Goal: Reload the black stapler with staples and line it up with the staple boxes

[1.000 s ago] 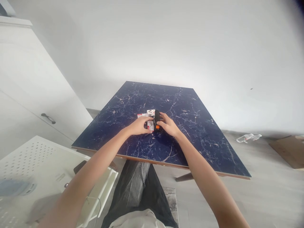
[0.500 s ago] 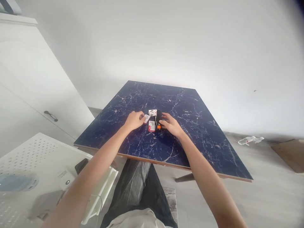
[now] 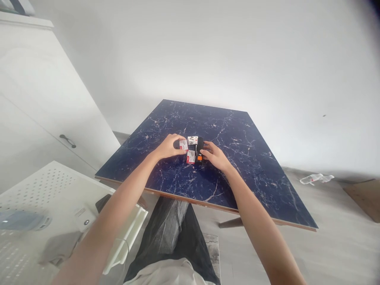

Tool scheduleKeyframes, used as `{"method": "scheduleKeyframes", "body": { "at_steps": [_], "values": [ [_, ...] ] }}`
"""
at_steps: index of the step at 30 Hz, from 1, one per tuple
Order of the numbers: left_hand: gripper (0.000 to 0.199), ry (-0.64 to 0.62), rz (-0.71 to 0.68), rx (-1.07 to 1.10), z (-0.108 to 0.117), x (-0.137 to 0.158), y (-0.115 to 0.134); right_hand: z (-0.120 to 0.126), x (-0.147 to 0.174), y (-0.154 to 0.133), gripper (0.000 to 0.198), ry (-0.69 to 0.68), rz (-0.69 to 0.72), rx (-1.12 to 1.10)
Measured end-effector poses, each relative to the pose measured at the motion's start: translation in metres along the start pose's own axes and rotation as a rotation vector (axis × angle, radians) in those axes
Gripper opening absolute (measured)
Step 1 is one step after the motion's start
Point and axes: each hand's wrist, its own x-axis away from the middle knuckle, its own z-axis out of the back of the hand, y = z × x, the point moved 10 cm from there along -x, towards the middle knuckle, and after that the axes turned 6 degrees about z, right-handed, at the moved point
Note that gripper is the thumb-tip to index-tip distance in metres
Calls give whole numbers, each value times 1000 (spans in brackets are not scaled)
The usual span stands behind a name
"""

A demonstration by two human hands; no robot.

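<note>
My left hand (image 3: 171, 146) is closed on a small red-and-white box (image 3: 183, 145), pinching it between thumb and fingers. A second red-and-white box (image 3: 190, 157) lies on the dark blue marbled table (image 3: 178, 178), just below the held one. Behind them sits a white box with dark print (image 3: 192, 140). To the right of these boxes is a black object with an orange patch (image 3: 200, 147); its kind is unclear. My right hand (image 3: 214, 155) grips the black object's right side, thumb on top and fingers curled beside it.
A white perforated surface (image 3: 56, 174) at the lower left holds a dark phone-like item and a bluish clear container (image 3: 23, 219). A white cabinet (image 3: 38, 99) stands at the left. Clear plastic bottles (image 3: 314, 179) and a brown board (image 3: 363, 196) are on the floor at the right.
My left hand has tilted the small box up, turning its printed face toward me, beside the second box. The right hand stays at the black object. The view has shifted slightly.
</note>
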Motion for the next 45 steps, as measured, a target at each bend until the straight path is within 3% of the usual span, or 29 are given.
{"method": "scheduleKeyframes", "body": {
  "at_steps": [4,7,13,22,29,38,43,45],
  "values": [
    [66,-149,-108,3,-30,5,25,0,-1,0,56,-3,11,-15],
    [65,-172,-153,-11,-40,5,33,-1,1,-2,56,-8,-7,-52],
    [65,-134,-105,-30,-42,4,32,-1,2,-5,55,-17,-18,-31],
    [95,-159,-74,-104,-46,7,30,-2,2,-3,55,-40,-31,-28],
    [95,-164,-10,-78,-43,9,21,-3,2,-3,55,-55,-25,-29],
    [97,-122,-82,-22,-43,8,25,-2,2,-3,56,-49,-35,-36],
    [59,58,-165,-23,-26,-2,26,-2,1,-1,57,-54,-27,-37],
    [56,100,-157,-72,-25,-9,21,-3,0,-1,57,-59,-22,-34]
  ]
}}
